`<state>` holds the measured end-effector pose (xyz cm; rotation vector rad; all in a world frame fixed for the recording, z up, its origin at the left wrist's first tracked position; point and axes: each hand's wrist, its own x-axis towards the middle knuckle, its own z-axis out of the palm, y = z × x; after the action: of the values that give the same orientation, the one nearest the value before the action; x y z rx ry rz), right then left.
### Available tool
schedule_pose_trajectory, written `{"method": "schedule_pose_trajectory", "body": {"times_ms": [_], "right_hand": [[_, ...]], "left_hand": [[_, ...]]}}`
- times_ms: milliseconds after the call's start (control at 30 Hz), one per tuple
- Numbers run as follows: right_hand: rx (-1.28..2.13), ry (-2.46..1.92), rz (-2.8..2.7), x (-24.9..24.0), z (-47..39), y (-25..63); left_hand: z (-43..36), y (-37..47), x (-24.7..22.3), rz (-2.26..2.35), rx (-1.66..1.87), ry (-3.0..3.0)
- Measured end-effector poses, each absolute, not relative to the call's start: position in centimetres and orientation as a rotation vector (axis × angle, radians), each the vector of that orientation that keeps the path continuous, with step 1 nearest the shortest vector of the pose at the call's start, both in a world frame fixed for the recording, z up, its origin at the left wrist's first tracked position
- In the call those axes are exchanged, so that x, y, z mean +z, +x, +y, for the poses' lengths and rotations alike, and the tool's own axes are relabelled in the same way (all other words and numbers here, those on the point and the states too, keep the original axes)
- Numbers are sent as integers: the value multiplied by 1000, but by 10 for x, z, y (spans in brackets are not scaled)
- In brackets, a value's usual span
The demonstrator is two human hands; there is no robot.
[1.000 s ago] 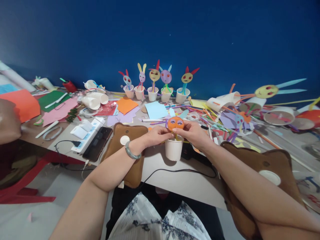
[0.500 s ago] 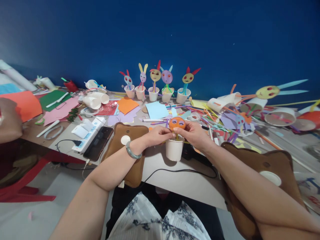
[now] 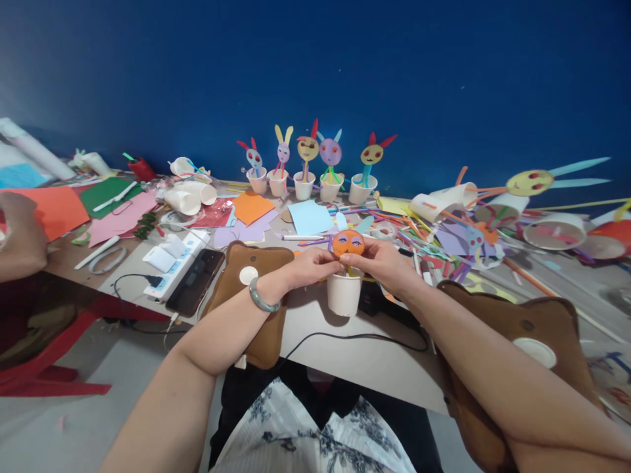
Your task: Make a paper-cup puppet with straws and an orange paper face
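Observation:
An orange paper face (image 3: 348,242) with drawn eyes and light blue ears stands above a white paper cup (image 3: 344,295) in front of me. My left hand (image 3: 315,267) pinches at the lower left edge of the face, just over the cup's rim. From the other side my right hand (image 3: 377,263) grips the face, its thumb across the lower part and the fingers behind. A yellowish stem shows below the thumbs, going down into the cup. The fingertips hide the bottom of the face.
Several finished paper-face cups (image 3: 303,187) line the blue wall. Brown plush pads (image 3: 269,328) lie on either side, with a phone (image 3: 194,282) and power strip (image 3: 177,266) at left. Pens, pipe cleaners and tipped cups (image 3: 555,231) fill the right. Another person's arm (image 3: 22,236) shows at far left.
Both hands keep their hold on the orange face, with only a slight shift of the right thumb. The other person's arm at far left has moved a little.

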<state>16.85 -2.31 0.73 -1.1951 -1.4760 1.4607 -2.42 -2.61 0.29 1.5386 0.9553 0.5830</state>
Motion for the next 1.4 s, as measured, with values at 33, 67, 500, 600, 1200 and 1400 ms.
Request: {"method": "schedule_pose_trajectory", "body": {"times_ms": [33,67,500,600,1200,1400], "right_hand": [[1464,-1199,-1475,7,-23,169],[1462,-1203,-1477,6,-23,169],[1392,-1112,-1523,0,-21,166],[1370,-1111,-1528,-1,-21,166],[1301,-1183,-1538,-3,-19,168],[1285,-1145,-1547,-6,-19,168]], "left_hand": [[-26,-24,3,952,581,1540],[-26,-24,3,946,576,1543],[-22,-26,-4,914,568,1601],[-23,-26,-3,933,573,1612],[-27,-26,5,940,556,1619],[-27,-26,2,925,571,1619]]}}
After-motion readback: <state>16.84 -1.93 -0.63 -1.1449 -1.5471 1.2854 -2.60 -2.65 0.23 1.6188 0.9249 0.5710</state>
